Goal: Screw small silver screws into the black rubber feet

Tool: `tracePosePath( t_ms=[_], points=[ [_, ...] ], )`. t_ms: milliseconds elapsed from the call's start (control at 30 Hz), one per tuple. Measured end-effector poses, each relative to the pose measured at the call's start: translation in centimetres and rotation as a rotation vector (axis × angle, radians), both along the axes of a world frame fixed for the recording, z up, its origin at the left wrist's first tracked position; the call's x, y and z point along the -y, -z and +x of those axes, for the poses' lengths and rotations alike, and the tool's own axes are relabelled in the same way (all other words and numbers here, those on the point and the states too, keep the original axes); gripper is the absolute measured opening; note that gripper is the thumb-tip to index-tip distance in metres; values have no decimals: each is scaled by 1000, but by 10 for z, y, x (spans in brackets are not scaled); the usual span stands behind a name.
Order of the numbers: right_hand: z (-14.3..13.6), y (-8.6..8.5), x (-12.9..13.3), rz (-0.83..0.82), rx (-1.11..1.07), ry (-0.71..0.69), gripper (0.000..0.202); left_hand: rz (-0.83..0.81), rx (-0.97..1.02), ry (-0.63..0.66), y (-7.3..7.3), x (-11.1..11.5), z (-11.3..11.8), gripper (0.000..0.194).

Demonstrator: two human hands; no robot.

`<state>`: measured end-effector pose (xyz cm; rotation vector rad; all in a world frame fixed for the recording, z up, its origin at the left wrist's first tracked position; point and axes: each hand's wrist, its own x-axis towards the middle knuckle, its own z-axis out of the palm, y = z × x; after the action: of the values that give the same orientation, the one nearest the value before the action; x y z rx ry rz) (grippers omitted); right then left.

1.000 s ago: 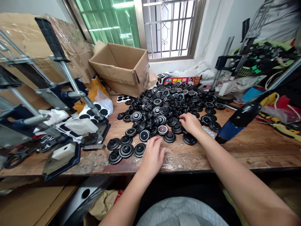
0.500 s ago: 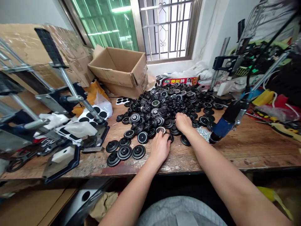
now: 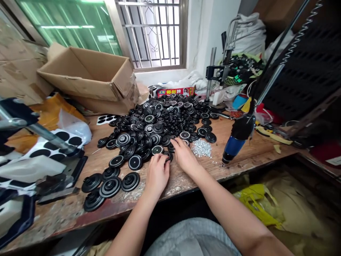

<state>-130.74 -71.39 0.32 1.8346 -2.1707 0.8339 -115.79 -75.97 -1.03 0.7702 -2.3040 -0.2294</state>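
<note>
Ridged black discs (image 3: 157,128) lie heaped and scattered across the workbench (image 3: 258,153)

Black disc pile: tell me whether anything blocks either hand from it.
Nothing visible does: the left hand and right hand are at the near edge of the black disc pile; the small silver parts lie to the right.

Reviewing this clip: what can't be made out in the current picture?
All in the head view:
Left hand: whether it grips anything, hidden by its own fingers.
Right hand: what lies beneath, hidden by the hand.
Pile of black discs: bottom layers, hidden by those above.
Silver pieces: exact shape, too small.
Lever press: partly cut off by the left edge.
</note>
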Motion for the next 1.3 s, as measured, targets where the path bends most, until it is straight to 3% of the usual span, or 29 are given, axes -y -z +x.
tracePosePath(
  t_ms=[67,167,200,233,333,433,533,600,733,967,1133,1300],
  points=[
    [0,17,-39,-132,21,-73,44,47,-58,63,-5,-13,-3,14],
    [-11,55,-109,-520,132,-173,29,164,-89,177,-10,-36,-14,14],
    [-19,68,-130,-583,167,-93,24,205,-82,215,-10,-44,-19,13],
    [-28,81,-147,-639,221,72,20,249,-71,252,-9,-51,-26,13],
    [-62,100,-172,-486,252,451,35,410,-22,334,-6,-69,-56,12],
    [-84,91,-167,-217,88,474,30,532,-2,371,-8,-79,-91,20],
    [-89,70,-154,-10,20,465,19,578,-51,411,-23,-83,-122,42],
    [-88,58,-144,57,30,435,18,579,-89,419,-36,-83,-135,49],
    [-89,49,-122,49,33,324,20,521,-108,363,-54,-77,-149,42],
    [-97,51,-93,50,78,287,23,487,-186,366,-70,-55,-152,38],
    [-104,50,-99,74,108,259,21,593,-219,370,-76,-55,-137,38],
    [-100,55,-122,47,78,162,55,640,-214,358,-77,-62,-112,37]
  ],
)
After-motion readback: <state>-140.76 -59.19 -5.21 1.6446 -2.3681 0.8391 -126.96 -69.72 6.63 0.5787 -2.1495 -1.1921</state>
